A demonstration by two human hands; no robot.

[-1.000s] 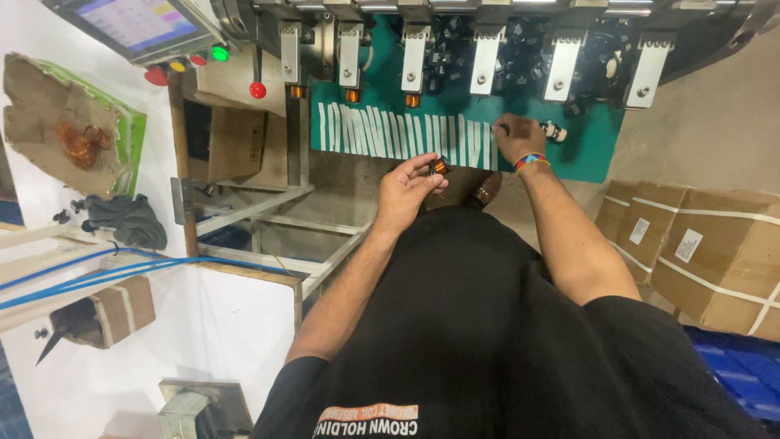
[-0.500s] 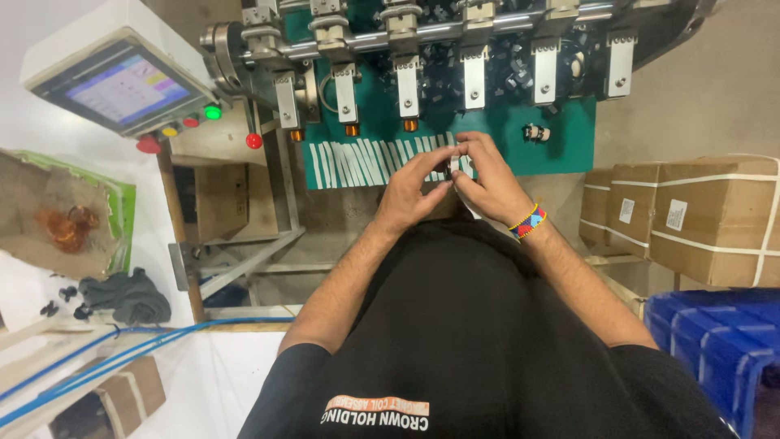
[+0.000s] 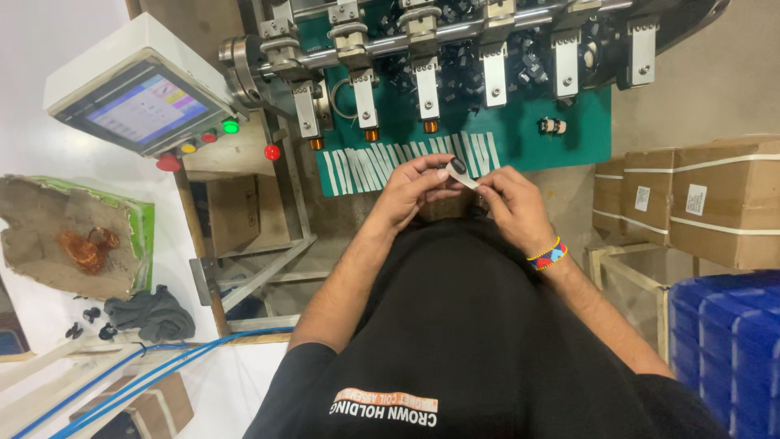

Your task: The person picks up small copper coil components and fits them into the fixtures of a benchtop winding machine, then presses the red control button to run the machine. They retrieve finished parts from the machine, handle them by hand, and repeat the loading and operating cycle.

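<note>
Both hands meet in front of my chest, below a green board (image 3: 569, 150). My left hand (image 3: 410, 193) pinches a small dark part (image 3: 457, 167) between thumb and fingertips. A white tape strip (image 3: 465, 178) runs from that part to my right hand (image 3: 513, 205), which grips its other end and wears a beaded bracelet. A row of several white tape strips (image 3: 406, 160) is stuck along the board's near edge. Above it, a machine's metal spindle arms (image 3: 426, 77) hang with orange tips. Another small part (image 3: 552, 126) lies on the board to the right.
A control box with a lit screen (image 3: 142, 106) and coloured buttons sits at upper left. Copper wire coils (image 3: 85, 248) lie on cardboard at left, with a dark cloth (image 3: 150, 315) nearby. Strapped cartons (image 3: 715, 203) stand at right, and a blue crate (image 3: 731, 349) at lower right.
My right hand came back from the small part on the board's right side. Both hands joined at the strips, then drew toward my chest with a strip and the dark part.
</note>
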